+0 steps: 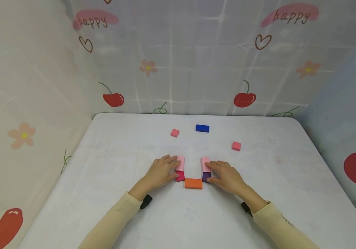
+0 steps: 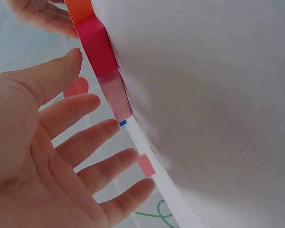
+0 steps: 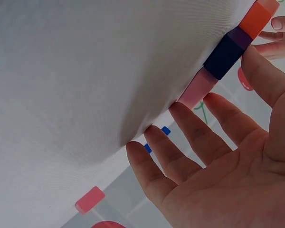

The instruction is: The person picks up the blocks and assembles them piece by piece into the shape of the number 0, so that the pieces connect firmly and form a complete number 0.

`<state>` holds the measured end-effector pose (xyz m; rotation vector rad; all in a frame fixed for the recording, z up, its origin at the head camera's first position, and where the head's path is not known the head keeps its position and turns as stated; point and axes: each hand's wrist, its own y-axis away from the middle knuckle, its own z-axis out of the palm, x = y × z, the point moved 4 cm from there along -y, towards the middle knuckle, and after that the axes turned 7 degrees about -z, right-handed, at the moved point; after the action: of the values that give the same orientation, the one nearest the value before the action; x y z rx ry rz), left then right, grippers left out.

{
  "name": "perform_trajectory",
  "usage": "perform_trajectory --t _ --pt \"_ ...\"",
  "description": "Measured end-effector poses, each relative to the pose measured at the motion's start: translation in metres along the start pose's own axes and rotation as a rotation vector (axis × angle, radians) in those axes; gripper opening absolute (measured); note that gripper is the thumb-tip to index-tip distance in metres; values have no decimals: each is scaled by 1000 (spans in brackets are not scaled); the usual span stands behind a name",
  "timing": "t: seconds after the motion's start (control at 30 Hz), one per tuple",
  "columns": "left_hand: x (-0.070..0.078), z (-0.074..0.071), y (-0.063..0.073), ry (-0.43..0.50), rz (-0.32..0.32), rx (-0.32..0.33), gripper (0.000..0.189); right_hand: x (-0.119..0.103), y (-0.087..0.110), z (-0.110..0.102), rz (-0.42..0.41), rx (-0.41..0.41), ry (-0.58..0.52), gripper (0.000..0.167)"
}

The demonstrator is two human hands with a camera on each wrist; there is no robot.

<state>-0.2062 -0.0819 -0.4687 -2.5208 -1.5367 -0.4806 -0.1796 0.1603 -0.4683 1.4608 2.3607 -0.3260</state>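
On the white table, an orange block (image 1: 193, 184) lies crosswise at the near side of a U-shaped row of blocks. Its left side has a crimson block (image 1: 181, 175) with a light pink block (image 1: 181, 166) beyond it. The right side has a dark purple block (image 1: 206, 176) and another light pink block (image 1: 205, 160). My left hand (image 1: 161, 172), fingers spread, rests along the outer left side, fingertips at the pink block and thumb by the crimson one. Mirroring it, my right hand (image 1: 227, 176) has fingertips at the right pink block and thumb by the purple one.
Farther back lie a blue block (image 1: 202, 128), a small pink block (image 1: 175, 133) on the left and another small pink block (image 1: 236, 146) on the right. A printed curtain (image 1: 193, 79) hangs behind the table, with more fabric at both sides.
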Motion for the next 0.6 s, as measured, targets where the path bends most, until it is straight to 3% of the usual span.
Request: perform_trajectory --t 0.6 --pt "1 3 0 -4 -8 2 49 -1 1 -2 -16 5 -9 59"
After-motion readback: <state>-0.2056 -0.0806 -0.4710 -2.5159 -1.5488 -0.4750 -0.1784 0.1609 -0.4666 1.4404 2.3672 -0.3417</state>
